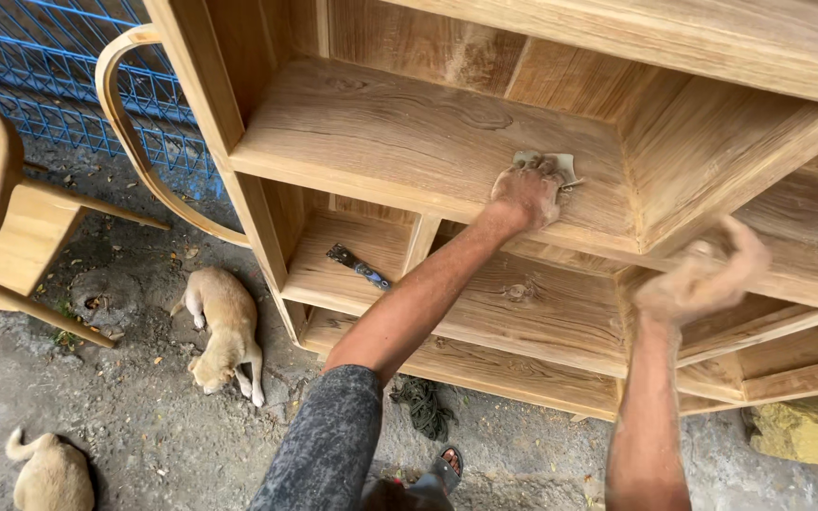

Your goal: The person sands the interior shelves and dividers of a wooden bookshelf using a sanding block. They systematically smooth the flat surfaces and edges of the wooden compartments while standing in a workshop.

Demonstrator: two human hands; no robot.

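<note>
A large bare wooden shelf unit (409,132) stands in front of me, seen from above. My left hand (526,189) presses a small pale piece of sandpaper (560,166) flat onto an upper shelf board. My right hand (698,274) is dusty and blurred, with fingers curled near the front edge of an upright divider (712,180). I cannot make out whether it holds anything. A scraper with a blue handle (357,265) lies on the lower shelf, left of my left forearm.
Two tan puppies (224,326) (49,473) lie on the gritty ground at the left. A curved wooden chair (2,227) stands before blue wire fencing (40,57). A dark tangle of cord (423,402), my sandalled foot (447,464) and a yellowish stone (802,431) lie below the unit.
</note>
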